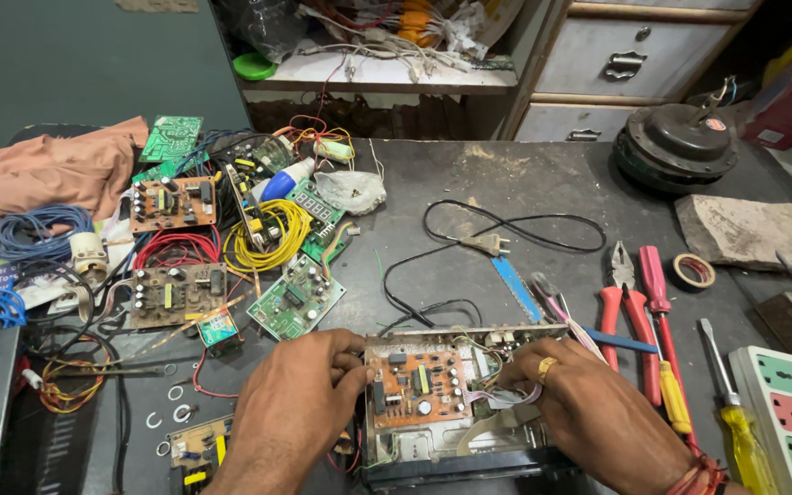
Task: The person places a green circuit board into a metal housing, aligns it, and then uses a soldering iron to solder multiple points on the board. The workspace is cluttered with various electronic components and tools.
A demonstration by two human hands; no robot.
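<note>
Circuit board (419,385), orange-brown, studded with small parts, seated in an open metal chassis (433,449) at the near edge of the dark table (506,183).

Head view: left hand (295,403) rests against the left side of the chassis, fingers (352,362) curled onto the board's left edge. Right hand (588,412), ring on one finger, sits at the right side of the chassis, fingers (515,362) pinching the bundle of thin wires (506,396) beside the board.

Left of the chassis: several loose green and brown boards (297,298), coils of yellow wire (272,229), red wire (176,247) and blue wire (34,229), a peach cloth (48,170). Centre: black cord with plug (488,243). Right: red-handled pliers (621,307), yellow-handled screwdriver (735,412), roll of tape (694,270), power strip (790,412), stone block (753,229), round dark motor (676,142). Behind the table: grey drawers (634,60).
</note>
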